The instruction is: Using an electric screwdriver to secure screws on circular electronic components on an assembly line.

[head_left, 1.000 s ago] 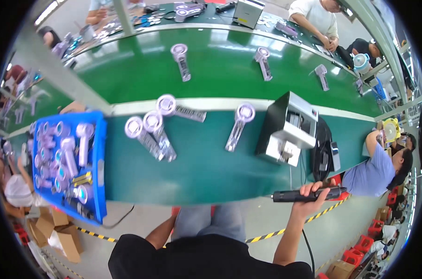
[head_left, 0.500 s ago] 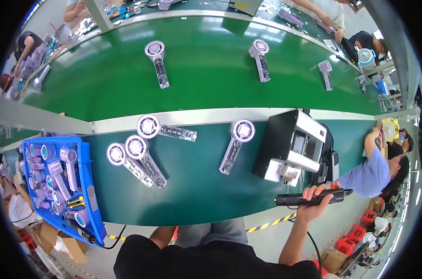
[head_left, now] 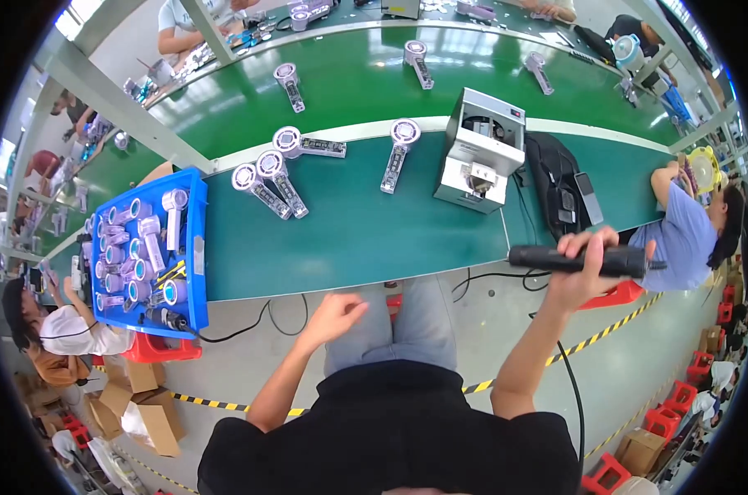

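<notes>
My right hand [head_left: 587, 268] is wrapped round a black electric screwdriver [head_left: 539, 258], held level off the table's front edge, right of my lap. My left hand [head_left: 332, 319] is over my left thigh, just short of the table edge; its fingers are curled in and nothing shows in them. On the table stand two crossed purple handheld fans, one fan [head_left: 258, 190] and another fan [head_left: 283, 183], with circuit boards showing in their handles. A third fan [head_left: 320, 148] lies sideways behind them. Another handheld fan [head_left: 396, 157] lies alone near the machine.
A grey and black boxy machine [head_left: 481, 153] stands right of the fans, beside a black bag [head_left: 555, 186]. At the left, a blue tray [head_left: 199, 256] holds several purple fans and a second screwdriver [head_left: 167, 318]. Beyond lies a green belt [head_left: 349, 78] with more fans. Co-workers sit around.
My view has tilted down and shifted, so the table sits higher. My left hand has come into sight from under the table edge. The screwdriver stays in my right hand.
</notes>
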### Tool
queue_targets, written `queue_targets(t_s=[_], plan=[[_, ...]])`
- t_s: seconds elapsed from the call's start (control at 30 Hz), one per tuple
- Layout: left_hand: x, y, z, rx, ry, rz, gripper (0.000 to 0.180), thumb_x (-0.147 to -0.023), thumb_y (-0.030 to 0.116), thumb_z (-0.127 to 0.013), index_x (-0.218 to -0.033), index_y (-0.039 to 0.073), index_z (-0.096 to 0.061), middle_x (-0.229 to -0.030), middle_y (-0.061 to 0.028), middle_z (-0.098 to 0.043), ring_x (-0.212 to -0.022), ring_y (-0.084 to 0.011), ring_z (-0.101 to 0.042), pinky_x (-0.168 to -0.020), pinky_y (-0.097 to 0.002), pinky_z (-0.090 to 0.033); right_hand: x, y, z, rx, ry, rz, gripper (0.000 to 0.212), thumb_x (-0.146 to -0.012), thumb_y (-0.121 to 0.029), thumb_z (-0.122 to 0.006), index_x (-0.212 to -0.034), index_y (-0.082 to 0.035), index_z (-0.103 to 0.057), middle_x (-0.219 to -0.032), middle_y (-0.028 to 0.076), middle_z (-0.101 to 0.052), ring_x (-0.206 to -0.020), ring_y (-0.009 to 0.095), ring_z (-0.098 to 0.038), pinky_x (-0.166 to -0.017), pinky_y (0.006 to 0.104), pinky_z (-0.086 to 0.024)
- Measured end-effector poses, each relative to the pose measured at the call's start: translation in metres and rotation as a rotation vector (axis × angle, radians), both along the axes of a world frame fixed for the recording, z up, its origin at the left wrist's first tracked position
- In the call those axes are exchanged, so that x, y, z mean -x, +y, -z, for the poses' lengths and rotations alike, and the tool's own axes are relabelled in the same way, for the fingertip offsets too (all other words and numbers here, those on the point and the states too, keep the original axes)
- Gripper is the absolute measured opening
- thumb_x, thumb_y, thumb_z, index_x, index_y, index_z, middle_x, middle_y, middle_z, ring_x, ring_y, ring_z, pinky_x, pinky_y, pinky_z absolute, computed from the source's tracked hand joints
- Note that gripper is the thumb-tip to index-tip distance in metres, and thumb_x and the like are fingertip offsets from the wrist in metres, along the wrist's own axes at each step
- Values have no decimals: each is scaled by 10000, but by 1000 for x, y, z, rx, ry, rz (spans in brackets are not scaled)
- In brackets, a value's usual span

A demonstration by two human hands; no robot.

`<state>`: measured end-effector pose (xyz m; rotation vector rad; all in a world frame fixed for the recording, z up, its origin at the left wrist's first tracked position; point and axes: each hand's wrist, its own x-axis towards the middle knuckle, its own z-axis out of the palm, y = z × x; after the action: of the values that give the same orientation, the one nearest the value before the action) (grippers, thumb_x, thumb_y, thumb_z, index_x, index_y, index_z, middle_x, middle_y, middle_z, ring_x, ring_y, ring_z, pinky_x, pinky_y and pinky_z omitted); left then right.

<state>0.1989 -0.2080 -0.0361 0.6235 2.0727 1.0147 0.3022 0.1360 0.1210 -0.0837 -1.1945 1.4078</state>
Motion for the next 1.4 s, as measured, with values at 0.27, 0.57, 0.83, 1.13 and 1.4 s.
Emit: queue_targets(t_s=[0.27, 0.57, 0.83, 1.13, 1.4], plan=[[91, 137, -49, -245, 1042, 66, 598, -832, 64, -687, -1403, 54, -509, -1469, -220, -453, -1363, -395, -428, -1100, -439, -413, 105, 25, -17, -210, -102, -78, 938, -823, 135, -676, -1513, -171, -119, -968, 139, -625, -594, 161, -613, -547, 294, -540], [89, 143, -10, -318, 1071, 58, 473, -811, -73, -605, -1283, -56, -579, -1351, -190, -567, -1277, -368, -502, -1058, -411, -458, 144, 25, -14, -313, -252, -219, 914, -843, 107, -697, -1528, -177, -163, -831, 95, -601, -517, 150, -575, -472, 292, -498], [66, 135, -5, -491, 1007, 4, 465, -755, -28, -651, -1216, -73, -614, -1273, -193, -598, -1186, -364, -552, -995, -426, -489, 156, 28, -20, -200, -316, -251, 876, -857, 38, -725, -1529, -154, -197, -803, 80, -590, -510, 134, -561, -458, 292, -488], [65, 133, -7, -431, 996, -54, 615, -781, 84, -703, -1337, -107, -521, -1413, -249, -510, -1343, -398, -471, -1103, -438, -416, 167, -32, 3, -65, -121, -347, 900, -860, 108, -651, -1523, -215, -135, -795, 111, -593, -507, 182, -578, -487, 335, -515], [64, 133, -5, -464, 973, -77, 588, -773, 34, -680, -1320, -121, -528, -1402, -266, -512, -1335, -410, -474, -1118, -441, -408, 206, -54, 17, -228, -148, -358, 841, -842, 123, -675, -1476, -152, -197, -800, 80, -597, -559, 146, -590, -511, 281, -507]])
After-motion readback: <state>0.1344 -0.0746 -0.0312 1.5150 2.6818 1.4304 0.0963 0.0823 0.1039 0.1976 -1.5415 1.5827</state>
